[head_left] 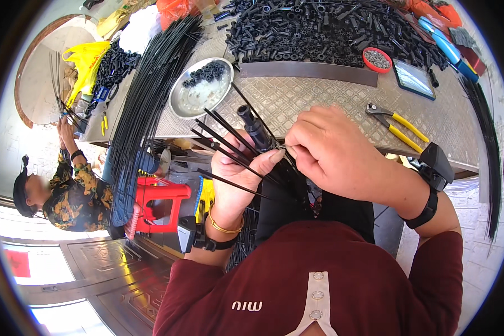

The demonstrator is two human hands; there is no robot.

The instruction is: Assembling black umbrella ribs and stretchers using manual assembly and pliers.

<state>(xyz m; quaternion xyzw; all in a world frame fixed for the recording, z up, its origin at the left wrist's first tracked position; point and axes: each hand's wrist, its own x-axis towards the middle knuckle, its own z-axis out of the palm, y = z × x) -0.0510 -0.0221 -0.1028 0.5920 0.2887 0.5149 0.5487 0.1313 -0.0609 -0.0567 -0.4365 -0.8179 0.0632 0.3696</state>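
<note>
Black tube (254,127) (ribs fanning left) points up-left, both hands (285,159) clamped on it.

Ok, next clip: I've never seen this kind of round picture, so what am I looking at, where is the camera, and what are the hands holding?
This is one view, from a wide fisheye camera worn on a person's head and looking down, so straight edges bend near the rim. No machine works here: the two bare hands are the wearer's own. The left hand grips a bunch of thin black rods fanned around a short black plastic tube. The right hand pinches at the same bunch, close to the tube. Ahead lies a patterned metal tabletop with a heap of small black plastic tubes, a round metal dish, yellow-handled pliers and a long bundle of black rods. At the left, another person holds similar rods.
</note>
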